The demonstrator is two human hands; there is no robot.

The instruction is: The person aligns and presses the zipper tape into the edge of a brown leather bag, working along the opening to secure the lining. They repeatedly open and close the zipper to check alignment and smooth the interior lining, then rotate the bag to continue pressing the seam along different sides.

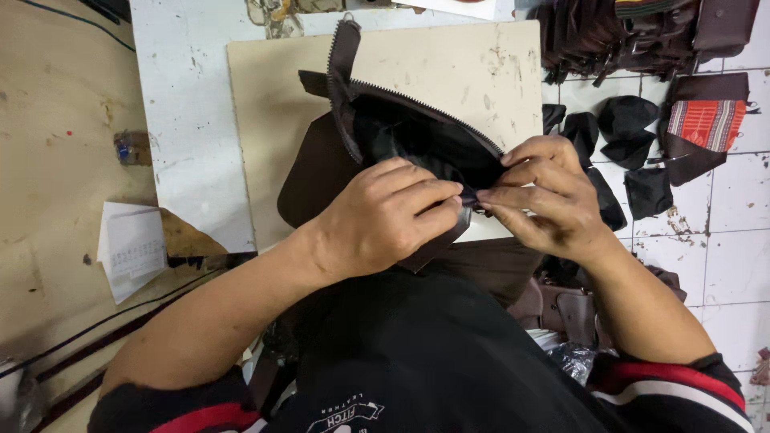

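Brown bag (321, 172), soft, light, floppy, on the board (449, 64) at centre; left hand (377, 216) and right hand (545, 196) both pinch its zip edge; best held by that stiffer seam

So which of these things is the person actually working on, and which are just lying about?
In hand:
- dark brown pouch with an open zipper
- left hand and right hand, pinching its edge together
- beige board beneath it

Lying about:
- folded paper
- black fabric pieces on the tiled floor
- red patterned pouch
- pile of brown bags
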